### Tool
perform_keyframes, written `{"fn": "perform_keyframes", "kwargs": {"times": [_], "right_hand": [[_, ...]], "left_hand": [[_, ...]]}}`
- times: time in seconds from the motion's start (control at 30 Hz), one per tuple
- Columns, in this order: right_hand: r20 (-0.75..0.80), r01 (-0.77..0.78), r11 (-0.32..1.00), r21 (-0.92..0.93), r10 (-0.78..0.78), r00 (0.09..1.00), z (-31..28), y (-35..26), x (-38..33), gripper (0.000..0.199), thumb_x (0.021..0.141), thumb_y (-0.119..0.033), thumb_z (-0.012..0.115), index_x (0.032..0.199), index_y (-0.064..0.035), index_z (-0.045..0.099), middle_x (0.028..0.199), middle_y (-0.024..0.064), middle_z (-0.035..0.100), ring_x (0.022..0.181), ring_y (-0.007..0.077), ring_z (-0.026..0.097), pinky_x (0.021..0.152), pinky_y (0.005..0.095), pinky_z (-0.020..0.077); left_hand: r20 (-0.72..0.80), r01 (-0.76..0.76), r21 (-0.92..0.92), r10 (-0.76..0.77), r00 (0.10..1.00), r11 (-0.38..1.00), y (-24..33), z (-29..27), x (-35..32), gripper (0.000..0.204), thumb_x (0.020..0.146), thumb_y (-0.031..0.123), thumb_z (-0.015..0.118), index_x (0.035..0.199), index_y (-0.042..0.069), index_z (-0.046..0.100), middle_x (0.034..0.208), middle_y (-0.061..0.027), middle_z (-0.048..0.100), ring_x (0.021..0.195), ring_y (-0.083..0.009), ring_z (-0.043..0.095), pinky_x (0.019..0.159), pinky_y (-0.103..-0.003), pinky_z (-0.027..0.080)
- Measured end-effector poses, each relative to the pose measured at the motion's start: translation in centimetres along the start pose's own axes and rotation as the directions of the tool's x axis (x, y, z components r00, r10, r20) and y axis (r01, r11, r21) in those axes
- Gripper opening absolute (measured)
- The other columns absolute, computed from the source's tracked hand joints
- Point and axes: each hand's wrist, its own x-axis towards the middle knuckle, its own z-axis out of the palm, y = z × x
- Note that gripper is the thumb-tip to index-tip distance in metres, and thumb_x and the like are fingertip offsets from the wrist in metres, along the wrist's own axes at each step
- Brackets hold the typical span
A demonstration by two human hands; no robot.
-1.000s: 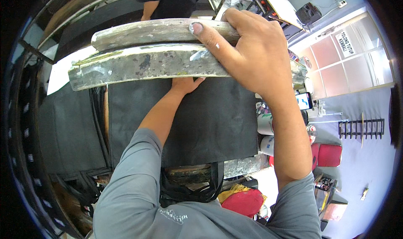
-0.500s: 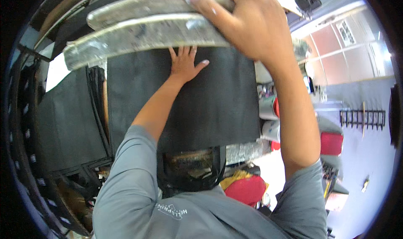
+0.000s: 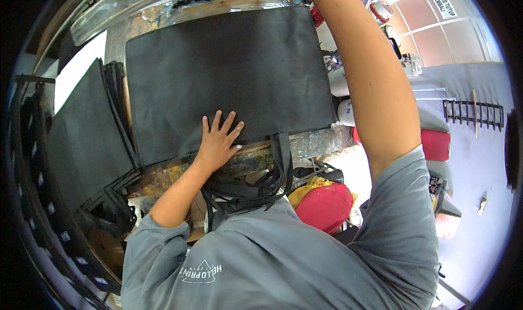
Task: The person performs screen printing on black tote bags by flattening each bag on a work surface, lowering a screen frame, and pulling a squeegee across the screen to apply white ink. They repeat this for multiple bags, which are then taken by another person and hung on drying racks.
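A flat black fabric tote bag [image 3: 229, 70] lies on the worktable, its dark strap handles [image 3: 280, 160] hanging over the near edge towards me. My left hand [image 3: 219, 141] rests flat near the bag's near edge, fingers spread, holding nothing. My right forearm [image 3: 376, 76] stretches up past the right side of the bag. The hand beyond it is cut off by the top edge, so whatever it touches is hidden. Along the top runs part of a long, stained frame [image 3: 136, 10], beyond the bag's far edge.
A pile of black bags [image 3: 90, 141] sits at the left beside a white sheet [image 3: 81, 73]. White tubs [image 3: 346, 112] stand right of the table. Below the table edge is a red, round-topped thing [image 3: 324, 206]. A black rack [image 3: 474, 115] hangs on the right wall.
The long frame has moved up and away from above the bag. My left hand has slid nearer to me across the bag, and my right hand has gone out of view at the top.
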Motion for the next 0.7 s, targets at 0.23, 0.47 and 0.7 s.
{"fn": "perform_keyframes", "kwargs": {"times": [0.23, 0.47, 0.7], "right_hand": [[0.027, 0.043, 0.999, -0.016, -0.042, 0.999, 1.2, 0.2, -1.0, 0.073, 0.103, -0.068, 0.046, 0.093, -0.0014, 0.073, 0.086, 0.0203, 0.073, 0.083, 0.0355, 0.069, 0.095, 0.0577, 0.0429], [0.272, 0.075, 0.997, -0.016, -0.068, 0.960, 9.1, -0.5, -12.9, 0.048, 0.087, -0.043, 0.082, 0.117, -0.0101, 0.065, 0.106, 0.0123, 0.070, 0.111, 0.0345, 0.068, 0.088, 0.0569, 0.0482], [0.450, 0.020, 0.997, 0.068, -0.049, 0.892, 14.3, 0.1, -14.3, 0.048, 0.078, -0.029, 0.090, 0.115, -0.0125, 0.064, 0.104, 0.0093, 0.071, 0.108, 0.0342, 0.069, 0.084, 0.0555, 0.0500]], "left_hand": [[-0.305, 0.077, -0.730, -0.424, 0.853, 0.679, -0.5, -14.1, 1.5, 0.094, 0.092, 0.062, 0.073, 0.166, 0.017, 0.037, 0.165, -0.0226, 0.044, 0.154, -0.0469, 0.038, 0.127, -0.065, 0.029], [0.101, -0.357, -0.764, -0.646, 0.756, -0.537, -2.3, -18.9, -2.8, 0.140, 0.090, 0.094, 0.041, 0.161, -0.014, -0.013, 0.168, -0.0426, 0.012, 0.153, -0.0555, 0.033, 0.123, -0.061, 0.040], [0.348, -0.138, -0.787, -0.617, 0.706, -0.601, -3.6, -7.0, -4.8, 0.122, 0.093, 0.094, 0.033, 0.156, -0.011, 0.033, 0.143, -0.0311, 0.057, 0.129, -0.0374, 0.063, 0.111, -0.047, 0.053]]}}
